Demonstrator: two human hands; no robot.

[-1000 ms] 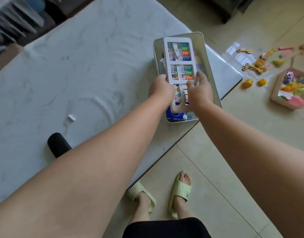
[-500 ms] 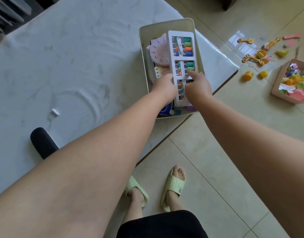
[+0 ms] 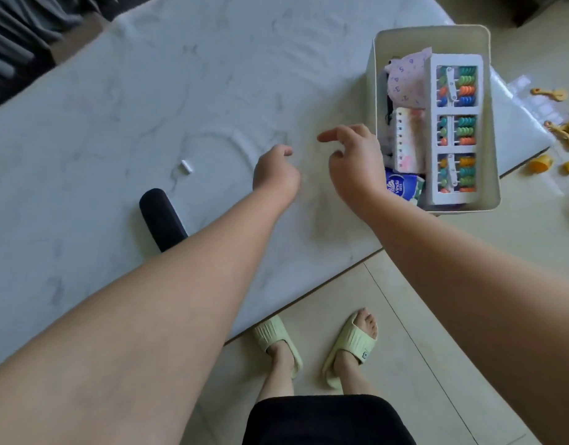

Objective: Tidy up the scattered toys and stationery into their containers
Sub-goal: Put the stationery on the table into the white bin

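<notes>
A white abacus [image 3: 455, 130] with coloured beads lies in the pale storage box [image 3: 432, 30] at the table's right corner. Beside it in the box are a pink clock face [image 3: 405, 83], a spiral notebook [image 3: 406, 144] and a blue tissue pack [image 3: 402, 186]. My left hand [image 3: 275, 175] hovers over the marble table, fingers loosely curled, holding nothing. My right hand [image 3: 355, 162] is just left of the box, fingers relaxed and apart, also holding nothing. A small white piece [image 3: 186, 166] lies on the table to the left.
A black cylinder [image 3: 162, 218] lies on the marble table [image 3: 148, 91] near its front edge. Yellow and orange toys [image 3: 541, 163] are scattered on the floor at the right. My feet in green slippers [image 3: 350, 351] stand by the table edge.
Both hands let go of the abacus, which now lies in the box, and drew back to the left over the table. The view shifted left.
</notes>
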